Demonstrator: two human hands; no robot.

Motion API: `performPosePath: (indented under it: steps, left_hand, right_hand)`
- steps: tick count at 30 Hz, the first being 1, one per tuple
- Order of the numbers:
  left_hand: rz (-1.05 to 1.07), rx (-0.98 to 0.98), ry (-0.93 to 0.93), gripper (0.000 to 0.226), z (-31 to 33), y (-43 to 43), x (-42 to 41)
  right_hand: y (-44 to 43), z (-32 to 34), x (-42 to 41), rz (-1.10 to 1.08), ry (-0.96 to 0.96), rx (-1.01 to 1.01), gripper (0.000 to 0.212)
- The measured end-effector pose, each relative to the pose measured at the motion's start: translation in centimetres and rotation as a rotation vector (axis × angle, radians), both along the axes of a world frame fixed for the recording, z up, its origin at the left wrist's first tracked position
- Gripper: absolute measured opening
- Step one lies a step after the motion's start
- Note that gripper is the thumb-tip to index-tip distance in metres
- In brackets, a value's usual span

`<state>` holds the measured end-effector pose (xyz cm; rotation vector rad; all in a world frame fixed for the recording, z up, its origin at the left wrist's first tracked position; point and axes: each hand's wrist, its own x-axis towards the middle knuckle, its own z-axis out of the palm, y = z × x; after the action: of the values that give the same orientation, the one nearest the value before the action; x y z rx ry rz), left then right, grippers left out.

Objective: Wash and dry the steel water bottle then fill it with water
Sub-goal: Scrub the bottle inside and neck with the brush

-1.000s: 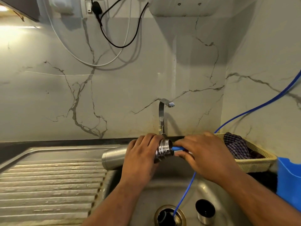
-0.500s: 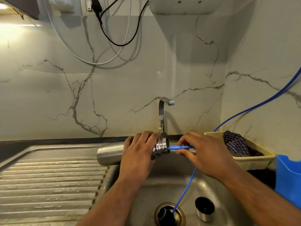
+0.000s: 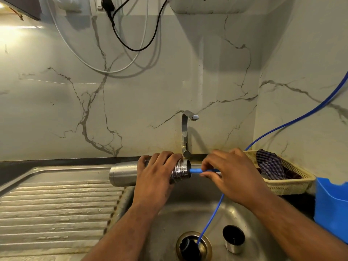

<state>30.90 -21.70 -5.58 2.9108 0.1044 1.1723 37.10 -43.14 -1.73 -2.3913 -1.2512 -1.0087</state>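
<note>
My left hand (image 3: 158,176) grips the steel water bottle (image 3: 124,173) around its neck and holds it level over the sink's left edge, its threaded mouth (image 3: 181,170) pointing right. My right hand (image 3: 231,178) pinches a thick blue stick (image 3: 195,170) that enters the bottle's mouth. The stick's far end is hidden inside the bottle. The steel cup-shaped cap (image 3: 233,240) stands in the sink basin (image 3: 188,210), and a black stopper (image 3: 188,245) lies in the drain.
The tap (image 3: 185,132) stands behind the bottle with no water running. A thin blue hose (image 3: 212,213) runs from the right wall down into the drain. At right are a wicker basket (image 3: 293,185) holding a checked cloth (image 3: 269,164) and a blue plastic bin (image 3: 331,206). The ribbed drainboard (image 3: 56,204) lies left.
The bottle has shifted a little left. My right hand has drawn back from the mouth, so more of the blue stick shows between hand and bottle.
</note>
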Motion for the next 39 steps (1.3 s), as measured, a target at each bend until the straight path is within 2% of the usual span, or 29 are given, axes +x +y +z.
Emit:
performPosePath:
  steps: [4,7,9,11,14,17,23,26,30,34,39]
  left_hand:
    - [-0.008,0.002,-0.002,0.082,-0.2,-0.5,0.3]
    - [-0.003,0.003,-0.014,0.084,0.2,-0.4,0.4]
    - [-0.005,0.019,-0.005,0.087,0.3,-0.3,0.4]
    - [-0.004,0.037,-0.014,0.088,0.3,-0.2,0.4]
    - [-0.005,-0.030,-0.069,0.084,0.6,0.7,0.1]
    - [0.020,-0.096,-0.067,0.080,0.8,2.1,-0.2]
    - [-0.101,-0.060,-0.032,0.077,1.1,-0.7,0.0]
    - [-0.027,-0.130,-0.041,0.077,1.5,1.1,-0.6]
    - [0.034,-0.106,-0.096,0.075,1.8,1.7,-0.6]
    - [-0.088,-0.024,-0.039,0.074,1.4,-0.7,0.0]
    - [0.025,-0.108,-0.065,0.073,2.3,1.9,-0.5]
  right_hand:
    - [0.0,-0.6,0.5,-0.065,-0.087,0.038,0.019]
    - [0.4,0.3,-0.2,-0.064,-0.071,0.001,0.002]
    - [0.4,0.4,-0.2,-0.067,0.147,-0.038,0.020]
    - [0.3,0.1,0.1,-0.022,0.174,-0.040,0.029]
    - [-1.1,1.0,0.9,0.001,-0.087,-0.005,0.035]
    - [-3.8,2.7,2.3,0.013,-0.220,0.063,0.023]
    - [-0.6,0.9,-0.5,-0.014,-0.284,0.051,0.021]
    - [-2.3,1.9,0.6,-0.071,-0.252,0.112,0.025]
    - [-2.8,2.4,0.7,-0.126,-0.197,0.192,0.032]
    - [0.1,0.7,-0.7,-0.104,-0.236,0.102,0.017]
    - [-3.8,2.8,1.8,-0.186,-0.210,0.215,0.022]
